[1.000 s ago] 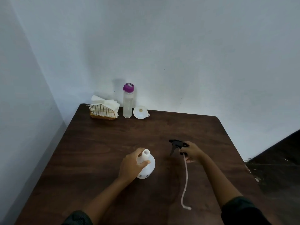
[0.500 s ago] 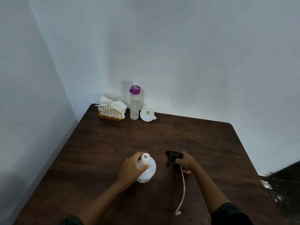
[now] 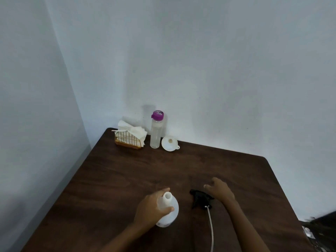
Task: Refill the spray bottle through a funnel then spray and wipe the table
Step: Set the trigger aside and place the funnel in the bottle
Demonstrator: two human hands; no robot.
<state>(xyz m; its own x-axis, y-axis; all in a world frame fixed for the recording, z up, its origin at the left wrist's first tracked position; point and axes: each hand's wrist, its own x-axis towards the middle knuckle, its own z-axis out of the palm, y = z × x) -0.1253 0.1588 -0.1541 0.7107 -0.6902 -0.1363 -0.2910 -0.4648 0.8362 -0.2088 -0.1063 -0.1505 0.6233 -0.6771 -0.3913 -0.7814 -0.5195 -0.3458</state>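
A white spray bottle (image 3: 170, 210) stands uncapped on the dark wooden table (image 3: 127, 175), and my left hand (image 3: 152, 209) grips its neck and shoulder. The black trigger head (image 3: 201, 198) with its long dip tube (image 3: 211, 228) lies on the table just right of the bottle. My right hand (image 3: 220, 190) hovers over the trigger head's far side, fingers spread, holding nothing. A white funnel (image 3: 170, 143) lies at the back near the wall, next to a clear water bottle (image 3: 156, 132) with a purple cap.
A gold wire holder with white paper napkins (image 3: 130, 137) sits in the back left corner by the walls. A dark object (image 3: 320, 230) stands beyond the table's right edge.
My right hand has let go of the trigger head, which now lies on the table, and has lifted with open fingers. The view has swung left and closer to the table.
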